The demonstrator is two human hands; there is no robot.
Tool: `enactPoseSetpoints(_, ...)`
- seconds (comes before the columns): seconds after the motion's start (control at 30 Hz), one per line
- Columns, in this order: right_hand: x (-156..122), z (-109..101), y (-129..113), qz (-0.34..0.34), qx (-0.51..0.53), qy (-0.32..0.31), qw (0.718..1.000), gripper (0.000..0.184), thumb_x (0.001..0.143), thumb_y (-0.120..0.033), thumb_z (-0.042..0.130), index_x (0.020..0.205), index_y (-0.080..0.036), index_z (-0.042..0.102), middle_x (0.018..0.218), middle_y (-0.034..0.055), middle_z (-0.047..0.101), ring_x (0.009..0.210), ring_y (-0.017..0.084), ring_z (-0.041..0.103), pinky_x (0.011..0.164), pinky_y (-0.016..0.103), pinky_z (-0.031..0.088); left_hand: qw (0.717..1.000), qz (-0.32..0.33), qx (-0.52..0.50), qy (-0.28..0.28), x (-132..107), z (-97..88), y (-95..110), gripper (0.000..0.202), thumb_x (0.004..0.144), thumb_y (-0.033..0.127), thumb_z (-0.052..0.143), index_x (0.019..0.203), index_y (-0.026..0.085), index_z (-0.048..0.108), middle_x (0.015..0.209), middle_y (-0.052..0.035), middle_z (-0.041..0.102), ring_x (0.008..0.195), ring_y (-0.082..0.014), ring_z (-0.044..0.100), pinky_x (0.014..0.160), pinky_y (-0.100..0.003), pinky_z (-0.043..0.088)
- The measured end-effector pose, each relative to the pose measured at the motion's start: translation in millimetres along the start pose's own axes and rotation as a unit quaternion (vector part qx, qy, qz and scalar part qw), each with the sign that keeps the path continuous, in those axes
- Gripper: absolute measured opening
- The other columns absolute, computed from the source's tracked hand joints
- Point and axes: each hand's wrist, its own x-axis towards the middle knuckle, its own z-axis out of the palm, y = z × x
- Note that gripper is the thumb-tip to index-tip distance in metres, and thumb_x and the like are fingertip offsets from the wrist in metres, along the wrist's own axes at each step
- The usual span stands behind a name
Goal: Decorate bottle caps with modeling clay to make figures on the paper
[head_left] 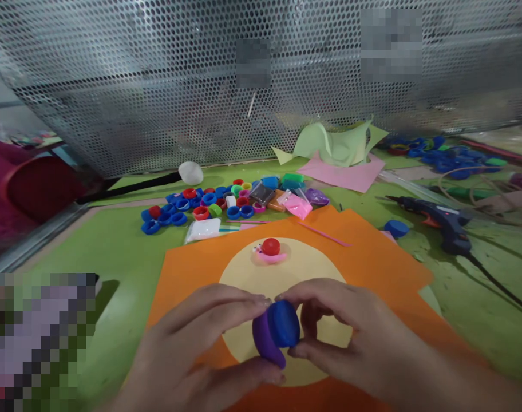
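Between my two hands a blue bottle cap [284, 324] rests against a curved purple strip of modelling clay [264, 337]. My left hand [201, 343] pinches the purple clay between fingertips above and thumb below. With thumb and index finger, my right hand [342, 332] grips the blue cap at its top and bottom. Both are held over a cream paper circle [239, 269] on an orange sheet [184, 274]. Near the circle's far edge sits a small snail figure with a pink clay body [273, 257] and a red cap [271, 246] as its shell.
Several coloured bottle caps [184, 203] and bagged clay [297, 205] lie beyond the sheet. A glue gun [447, 220] with its cord is at right, near a loose blue cap [396, 228]. Green paper [332, 143] stands before a perforated metal panel [201, 74]. A pixelated patch covers the lower left.
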Motion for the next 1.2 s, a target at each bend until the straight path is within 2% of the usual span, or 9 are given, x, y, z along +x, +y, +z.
enactPoseSetpoints(0.1, -2.6, -0.3, 2.4, -0.012, -0.022, 0.002, 1.000, 0.033, 0.067, -0.006, 0.066, 0.094, -0.024, 0.059, 0.081, -0.0064, 0.063, 0.062, 0.004, 0.057, 0.059, 0.011, 0.046, 1.000, -0.013, -0.015, -0.001, -4.2, 3.9, -1.7, 0.030, 0.076, 0.046, 0.061, 0.097, 0.025, 0.056, 0.086, 0.0013, 0.067, 0.072, -0.0101, 0.065, 0.069, -0.014, 0.053)
enactPoseSetpoints(0.27, -6.9, -3.6, 8.2, -0.039, -0.089, 0.019, 0.995, 0.039, 0.071, -0.009, 0.066, 0.102, -0.029, 0.052, 0.087, -0.0075, 0.060, 0.064, 0.003, 0.056, 0.064, 0.011, 0.046, 0.998, -0.063, -0.014, -0.006, -9.6, 9.9, -6.3, 0.058, 0.067, 0.057, 0.064, 0.115, 0.027, 0.049, 0.086, 0.0015, 0.063, 0.067, -0.0122, 0.060, 0.066, -0.019, 0.054)
enactPoseSetpoints(0.37, -8.1, -5.8, 9.2, -0.068, -0.109, -0.004, 0.992, 0.040, 0.077, -0.012, 0.062, 0.109, -0.033, 0.047, 0.093, -0.0075, 0.059, 0.070, 0.004, 0.055, 0.068, 0.011, 0.046, 1.000, -0.028, -0.001, -0.001, -11.0, 10.6, -9.6, 0.049, 0.073, 0.052, 0.061, 0.114, 0.027, 0.051, 0.090, 0.0008, 0.063, 0.072, -0.0117, 0.061, 0.069, -0.018, 0.053)
enactPoseSetpoints(0.53, -9.1, -5.4, 9.3, -0.084, -0.119, -0.025, 0.989, 0.039, 0.081, -0.016, 0.060, 0.112, -0.031, 0.043, 0.099, -0.0055, 0.059, 0.074, 0.005, 0.056, 0.070, 0.011, 0.047, 0.999, 0.031, 0.026, 0.014, -10.7, 10.4, -9.4, 0.039, 0.078, 0.044, 0.059, 0.110, 0.022, 0.055, 0.093, -0.0012, 0.065, 0.080, -0.0127, 0.064, 0.076, -0.019, 0.053)
enactPoseSetpoints(0.67, -10.0, -4.2, 9.6, -0.091, -0.128, -0.023, 0.987, 0.036, 0.081, -0.016, 0.060, 0.111, -0.030, 0.044, 0.098, -0.0044, 0.059, 0.073, 0.006, 0.057, 0.069, 0.012, 0.047, 0.997, 0.043, 0.053, 0.039, -8.3, 11.4, -6.0, 0.036, 0.079, 0.047, 0.056, 0.102, 0.020, 0.058, 0.087, -0.0022, 0.067, 0.076, -0.0128, 0.065, 0.071, -0.019, 0.054)
enactPoseSetpoints(0.83, -11.8, -4.4, 9.7, -0.074, -0.140, -0.018, 0.987, 0.032, 0.082, -0.020, 0.059, 0.110, -0.029, 0.047, 0.095, -0.0022, 0.060, 0.068, 0.008, 0.058, 0.065, 0.016, 0.050, 0.996, 0.038, 0.069, 0.043, -8.7, 11.8, -7.8, 0.046, 0.074, 0.052, 0.060, 0.107, 0.020, 0.055, 0.092, -0.0043, 0.067, 0.078, -0.0170, 0.065, 0.073, -0.027, 0.055)
enactPoseSetpoints(1.0, -11.4, -4.2, 10.3, -0.085, -0.144, -0.014, 0.986, 0.030, 0.082, -0.018, 0.057, 0.109, -0.029, 0.048, 0.094, -0.0028, 0.060, 0.069, 0.008, 0.058, 0.066, 0.016, 0.050, 0.998, 0.039, 0.044, 0.019, -10.4, 13.1, -9.2, 0.041, 0.076, 0.047, 0.061, 0.109, 0.024, 0.052, 0.092, -0.0031, 0.067, 0.081, -0.0173, 0.064, 0.074, -0.027, 0.053)
enactPoseSetpoints(1.13, -8.1, -5.2, 9.8, -0.101, -0.177, -0.009, 0.979, 0.029, 0.083, -0.019, 0.056, 0.110, -0.026, 0.047, 0.097, -0.0010, 0.061, 0.071, 0.008, 0.059, 0.065, 0.017, 0.050, 0.998, 0.000, 0.065, 0.026, -10.4, 13.6, -9.9, 0.057, 0.066, 0.057, 0.064, 0.109, 0.023, 0.051, 0.091, -0.0038, 0.065, 0.075, -0.0184, 0.063, 0.061, -0.027, 0.053)
enactPoseSetpoints(1.2, -6.9, -5.7, 9.4, -0.112, -0.207, 0.000, 0.972, 0.028, 0.084, -0.020, 0.056, 0.110, -0.025, 0.048, 0.098, -0.0007, 0.062, 0.074, 0.009, 0.060, 0.067, 0.018, 0.050, 0.996, -0.021, 0.088, 0.022, -9.7, 14.3, -10.3, 0.053, 0.061, 0.058, 0.068, 0.096, 0.021, 0.054, 0.081, -0.0018, 0.064, 0.066, -0.0166, 0.061, 0.054, -0.025, 0.050)
